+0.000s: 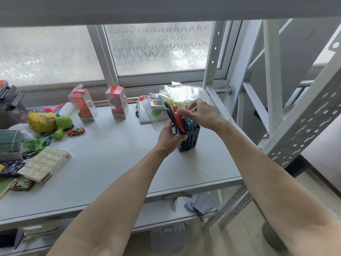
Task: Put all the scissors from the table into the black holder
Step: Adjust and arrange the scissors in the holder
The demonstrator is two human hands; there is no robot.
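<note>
Left hand (170,137) gripping black holder (190,141) — scissors (178,120) inside

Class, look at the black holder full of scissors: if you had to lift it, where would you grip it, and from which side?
Grip the black holder by its slotted lower walls, from the side, probably the open front or left. It stands upright and scissor handles crowd its top, so a grasp from above is blocked. The left hand already holds its left wall this way.

A storeroom: perforated steel shelving (302,126); boxed toys (118,102) and packaged goods (44,165) crowd the shelf (110,163).
</note>
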